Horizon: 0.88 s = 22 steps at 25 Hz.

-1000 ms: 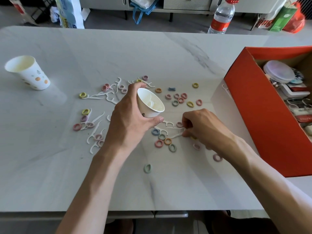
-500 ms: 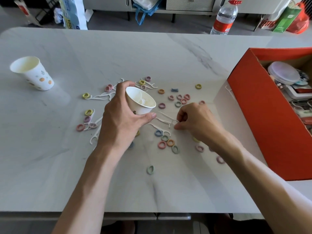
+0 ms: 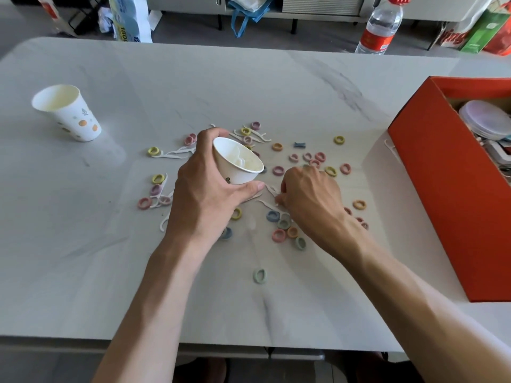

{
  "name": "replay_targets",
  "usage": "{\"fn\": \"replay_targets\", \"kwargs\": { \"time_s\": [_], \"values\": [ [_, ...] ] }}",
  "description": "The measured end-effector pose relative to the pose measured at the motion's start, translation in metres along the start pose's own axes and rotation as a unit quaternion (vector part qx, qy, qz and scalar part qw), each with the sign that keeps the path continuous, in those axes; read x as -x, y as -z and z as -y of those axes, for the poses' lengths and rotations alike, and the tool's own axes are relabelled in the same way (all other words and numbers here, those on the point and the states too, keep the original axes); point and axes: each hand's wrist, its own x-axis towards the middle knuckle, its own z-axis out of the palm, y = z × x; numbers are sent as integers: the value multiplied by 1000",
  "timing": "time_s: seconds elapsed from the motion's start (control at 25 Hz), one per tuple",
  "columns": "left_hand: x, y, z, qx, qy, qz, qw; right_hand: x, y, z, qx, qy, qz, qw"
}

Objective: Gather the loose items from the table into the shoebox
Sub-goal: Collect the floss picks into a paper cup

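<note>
My left hand (image 3: 204,189) grips a white paper cup (image 3: 237,164), tilted toward the right, with white floss picks inside it. My right hand (image 3: 309,200) is just right of the cup, fingers curled down, pinching a white floss pick (image 3: 272,190) off the table. Several small coloured hair rings (image 3: 279,234) and more floss picks (image 3: 174,154) lie scattered around both hands on the pale marble table (image 3: 249,87). The orange shoebox (image 3: 442,183) stands open at the right edge, partly filled with a round plastic lid (image 3: 484,120) and other items.
A second patterned paper cup (image 3: 67,111) stands at the left of the table. A water bottle (image 3: 380,26) sits past the far edge, with bags and furniture on the floor behind. One green ring (image 3: 259,275) lies alone nearer the front edge.
My left hand and the cup have shifted slightly left and back. My right hand moved up from the rings toward the cup and now pinches a floss pick beside it.
</note>
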Motion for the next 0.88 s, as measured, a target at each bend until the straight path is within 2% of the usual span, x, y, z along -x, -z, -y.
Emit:
{"fn": "replay_targets", "kwargs": {
  "time_s": [0.28, 0.52, 0.72, 0.88],
  "values": [
    [-1, -1, 3, -10, 3, 2, 1000, -5, 6, 2, -19, -19, 94, 995],
    [0, -1, 3, -16, 20, 5, 1000, 2, 4, 7, 18, 25, 9, 999],
    [1, -2, 2, -17, 27, 8, 999, 2, 12, 12, 16, -25, 12, 1000],
    [2, -3, 4, -10, 30, 11, 999, 4, 13, 18, 25, 3, 29, 999]
  ]
}}
